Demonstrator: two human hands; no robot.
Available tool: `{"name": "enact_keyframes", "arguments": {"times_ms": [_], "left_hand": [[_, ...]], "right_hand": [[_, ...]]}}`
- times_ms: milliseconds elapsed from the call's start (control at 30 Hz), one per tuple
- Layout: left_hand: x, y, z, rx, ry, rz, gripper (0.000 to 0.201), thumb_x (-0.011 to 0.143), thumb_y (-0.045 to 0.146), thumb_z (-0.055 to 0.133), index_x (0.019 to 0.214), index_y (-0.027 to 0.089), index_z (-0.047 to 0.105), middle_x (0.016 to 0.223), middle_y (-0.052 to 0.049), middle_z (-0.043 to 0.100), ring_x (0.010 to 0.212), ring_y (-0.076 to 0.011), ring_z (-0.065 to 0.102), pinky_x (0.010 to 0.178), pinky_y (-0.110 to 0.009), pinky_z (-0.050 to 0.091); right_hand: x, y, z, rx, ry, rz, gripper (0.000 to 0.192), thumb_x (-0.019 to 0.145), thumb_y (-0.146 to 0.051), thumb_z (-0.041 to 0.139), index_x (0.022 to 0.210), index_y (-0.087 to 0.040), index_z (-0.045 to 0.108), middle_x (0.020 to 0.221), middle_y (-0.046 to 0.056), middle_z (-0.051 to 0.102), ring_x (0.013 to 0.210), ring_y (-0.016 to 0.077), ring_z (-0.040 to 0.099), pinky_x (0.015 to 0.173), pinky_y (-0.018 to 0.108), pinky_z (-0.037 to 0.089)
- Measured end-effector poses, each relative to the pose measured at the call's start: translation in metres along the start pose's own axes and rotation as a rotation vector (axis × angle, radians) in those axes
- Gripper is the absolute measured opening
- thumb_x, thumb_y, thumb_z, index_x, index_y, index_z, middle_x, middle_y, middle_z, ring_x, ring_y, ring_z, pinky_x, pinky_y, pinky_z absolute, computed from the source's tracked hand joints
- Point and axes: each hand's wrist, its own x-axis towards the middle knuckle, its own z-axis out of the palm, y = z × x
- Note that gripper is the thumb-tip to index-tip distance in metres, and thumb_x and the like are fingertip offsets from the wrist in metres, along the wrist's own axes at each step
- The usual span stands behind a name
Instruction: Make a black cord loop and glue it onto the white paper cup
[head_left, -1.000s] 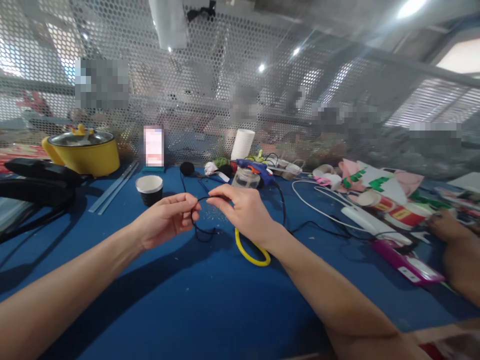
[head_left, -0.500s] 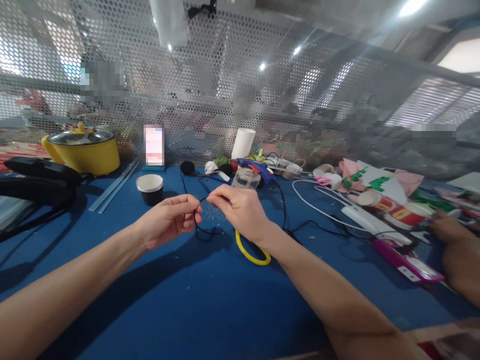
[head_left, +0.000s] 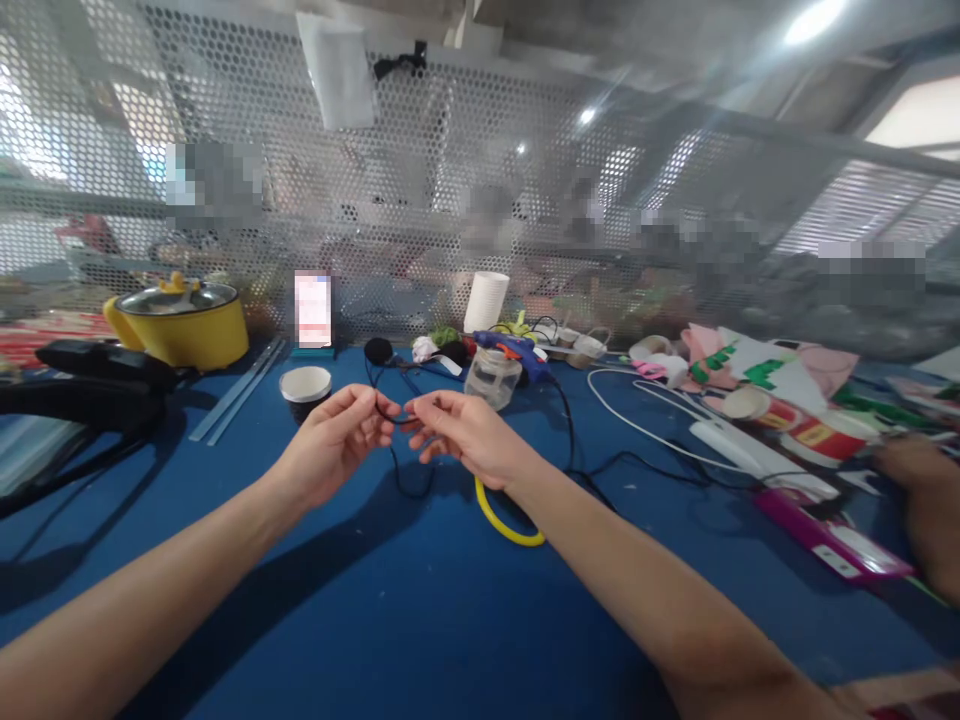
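Observation:
Black cord [head_left: 413,496] runs between my two hands, held above the blue table, and its loose part droops in a loop below them. Thumb and fingertips of my left hand [head_left: 334,445] are pinched on the cord. My right hand [head_left: 472,435] pinches it too, a short way off, with its lower fingers loosely curled. Behind the hands sits a black ball of cord [head_left: 378,351]. A white cup [head_left: 306,384] with a dark outer wrap stands behind my left hand. A yellow ring [head_left: 510,530] lies partly hidden under my right wrist.
A clear jar [head_left: 493,382] and a blue glue gun [head_left: 517,352] stand behind my right hand. To the left are glue sticks [head_left: 238,390], a yellow pot [head_left: 187,335] and a phone [head_left: 313,310]. At right lie a purple power strip [head_left: 832,540] and another person's hand [head_left: 919,480].
Both hands have shifted slightly, and the cord between them now sags in a small curve. My right hand's lower fingers have loosened. The whole view has moved a little.

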Motion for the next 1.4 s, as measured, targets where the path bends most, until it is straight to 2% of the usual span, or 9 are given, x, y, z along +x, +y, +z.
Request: {"name": "enact_keyframes", "arguments": {"times_ms": [267, 400, 467, 533, 633, 800, 1167, 1267, 1400], "left_hand": [[-0.005, 0.011, 0.003, 0.311, -0.017, -0.035, 0.018, 0.074, 0.029, 0.055, 0.065, 0.014, 0.051, 0.058, 0.004, 0.055, 0.044, -0.0032, 0.046, 0.043, -0.015, 0.036], [0.001, 0.012, 0.001, 0.465, -0.053, -0.105, 0.019, 0.077, 0.032, 0.05, 0.069, 0.015, 0.049, 0.065, 0.001, 0.059, 0.049, -0.006, 0.051, 0.047, -0.019, 0.039], [0.006, 0.01, 0.0, 0.523, -0.085, -0.077, 0.019, 0.077, 0.032, 0.049, 0.069, 0.015, 0.05, 0.067, 0.001, 0.059, 0.056, -0.0075, 0.053, 0.055, -0.021, 0.042], [0.011, 0.007, -0.001, 0.601, -0.117, -0.014, 0.019, 0.077, 0.031, 0.049, 0.07, 0.014, 0.051, 0.067, 0.0, 0.058, 0.061, -0.0083, 0.053, 0.061, -0.023, 0.043], [0.016, 0.001, -0.002, 0.762, -0.149, 0.059, 0.019, 0.076, 0.031, 0.048, 0.071, 0.014, 0.053, 0.068, -0.001, 0.057, 0.066, -0.0107, 0.053, 0.066, -0.025, 0.043], [0.019, -0.003, -0.006, 1.05, -0.186, 0.237, 0.02, 0.078, 0.032, 0.046, 0.077, 0.015, 0.056, 0.074, -0.004, 0.059, 0.07, -0.014, 0.054, 0.065, -0.027, 0.043], [0.013, 0.0, -0.016, 1.146, -0.079, 0.485, 0.013, 0.079, 0.026, 0.046, 0.077, 0.016, 0.055, 0.077, -0.005, 0.06, 0.073, -0.0139, 0.056, 0.067, -0.026, 0.044], [0.01, 0.001, -0.015, 1.142, -0.041, 0.451, 0.015, 0.08, 0.027, 0.046, 0.075, 0.016, 0.055, 0.073, -0.004, 0.061, 0.068, -0.0135, 0.055, 0.062, -0.025, 0.043], [0.006, 0.006, -0.012, 1.077, 0.011, 0.434, 0.014, 0.078, 0.026, 0.048, 0.075, 0.017, 0.058, 0.071, -0.003, 0.062, 0.066, -0.0132, 0.055, 0.061, -0.023, 0.043]], "right_hand": [[-0.002, -0.007, -0.002, -0.353, -0.073, -0.029, 0.02, 0.065, -0.032, 0.064, 0.07, -0.014, 0.056, 0.061, 0.0, 0.059, 0.052, 0.0097, 0.055, 0.049, 0.023, 0.045], [0.005, -0.038, -0.04, -0.862, 0.487, -0.404, 0.016, 0.073, -0.03, 0.055, 0.074, -0.014, 0.058, 0.074, 0.006, 0.063, 0.07, 0.0158, 0.059, 0.068, 0.03, 0.045], [0.011, -0.052, -0.069, -1.053, 0.797, -0.386, 0.021, 0.071, -0.032, 0.056, 0.078, -0.012, 0.058, 0.08, 0.011, 0.063, 0.077, 0.0213, 0.059, 0.072, 0.034, 0.044], [0.018, -0.059, -0.096, -1.061, 0.882, -0.202, 0.02, 0.068, -0.033, 0.059, 0.072, -0.013, 0.057, 0.084, 0.014, 0.062, 0.088, 0.0269, 0.057, 0.073, 0.035, 0.044], [0.026, -0.057, -0.118, -0.896, 0.758, 0.049, 0.026, 0.068, -0.035, 0.06, 0.054, -0.015, 0.052, 0.064, 0.012, 0.061, 0.077, 0.0269, 0.061, 0.063, 0.033, 0.048], [0.031, -0.046, -0.12, -0.633, 0.6, 0.158, 0.023, 0.075, -0.031, 0.055, 0.061, -0.013, 0.054, 0.052, 0.005, 0.06, 0.042, 0.0129, 0.056, 0.041, 0.024, 0.048], [0.028, -0.04, -0.104, -0.365, 0.712, -0.05, 0.015, 0.07, -0.026, 0.054, 0.062, -0.014, 0.051, 0.044, -0.005, 0.051, 0.034, 0.0048, 0.045, 0.033, 0.014, 0.035], [0.018, -0.046, -0.087, -0.307, 0.64, -0.134, 0.012, 0.064, -0.025, 0.058, 0.068, -0.015, 0.051, 0.053, -0.004, 0.055, 0.045, 0.0066, 0.052, 0.045, 0.017, 0.042], [0.003, -0.054, -0.061, -0.172, 0.292, -0.21, 0.018, 0.061, -0.018, 0.054, 0.079, -0.015, 0.056, 0.063, 0.0, 0.059, 0.051, 0.0103, 0.053, 0.048, 0.022, 0.042]]}}
